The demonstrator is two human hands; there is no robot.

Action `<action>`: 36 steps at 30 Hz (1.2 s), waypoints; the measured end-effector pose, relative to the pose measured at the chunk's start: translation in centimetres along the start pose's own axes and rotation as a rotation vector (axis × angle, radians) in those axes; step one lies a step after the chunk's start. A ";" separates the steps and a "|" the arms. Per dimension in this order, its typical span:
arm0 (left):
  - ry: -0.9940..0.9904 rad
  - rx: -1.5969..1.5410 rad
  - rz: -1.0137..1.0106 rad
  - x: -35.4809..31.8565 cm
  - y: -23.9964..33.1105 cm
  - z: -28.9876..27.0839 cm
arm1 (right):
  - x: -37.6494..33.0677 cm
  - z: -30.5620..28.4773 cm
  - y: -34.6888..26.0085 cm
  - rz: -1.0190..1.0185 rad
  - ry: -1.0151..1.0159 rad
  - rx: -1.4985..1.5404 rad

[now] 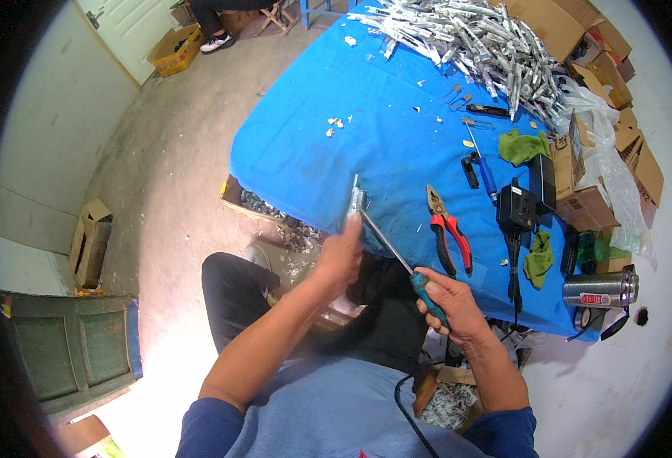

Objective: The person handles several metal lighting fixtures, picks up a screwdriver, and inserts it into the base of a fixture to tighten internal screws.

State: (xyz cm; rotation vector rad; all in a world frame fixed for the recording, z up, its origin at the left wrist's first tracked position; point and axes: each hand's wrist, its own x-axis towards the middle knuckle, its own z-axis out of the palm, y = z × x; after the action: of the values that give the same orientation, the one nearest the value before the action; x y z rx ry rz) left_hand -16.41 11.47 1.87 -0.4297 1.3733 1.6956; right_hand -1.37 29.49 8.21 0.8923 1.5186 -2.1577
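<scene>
My left hand (340, 256) is closed around the lower end of a slim silvery-white piece (356, 200), slightly blurred, at the table's near edge. It resembles the pieces in the big pile (473, 46) at the far end; its exact kind I cannot make out. A screwdriver (421, 288) with a teal handle is gripped in my right hand (458, 309). Its long metal shaft slants up to the left, and the tip meets the silvery piece just above my left fingers. Red-and-black pliers (449, 230) lie on the blue cloth right of the shaft.
The blue-covered table (298, 145) also bears a blue-handled screwdriver (488, 179), a black adapter (516, 208), green cloths (524, 146) and a steel flask (600, 290). Cardboard boxes (586, 202) line its right side. Under the near edge sits a box of scraps (256, 201).
</scene>
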 end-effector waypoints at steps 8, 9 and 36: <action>0.090 0.014 0.020 0.0 -0.2 0.6 | 1.1 0.8 3.3 -0.682 0.302 -0.933; 0.088 0.014 0.019 -0.1 0.0 0.6 | 1.2 1.1 3.7 -0.838 0.382 -1.116; -0.009 0.048 0.050 -3.5 -1.8 0.8 | 3.5 2.9 1.1 -0.521 0.379 -0.132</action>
State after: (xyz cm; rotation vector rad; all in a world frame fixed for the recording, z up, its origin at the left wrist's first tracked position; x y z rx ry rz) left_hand -12.89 10.75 3.56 -0.3623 1.4261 1.6992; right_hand -4.12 26.65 5.77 0.9840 2.2645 -2.2724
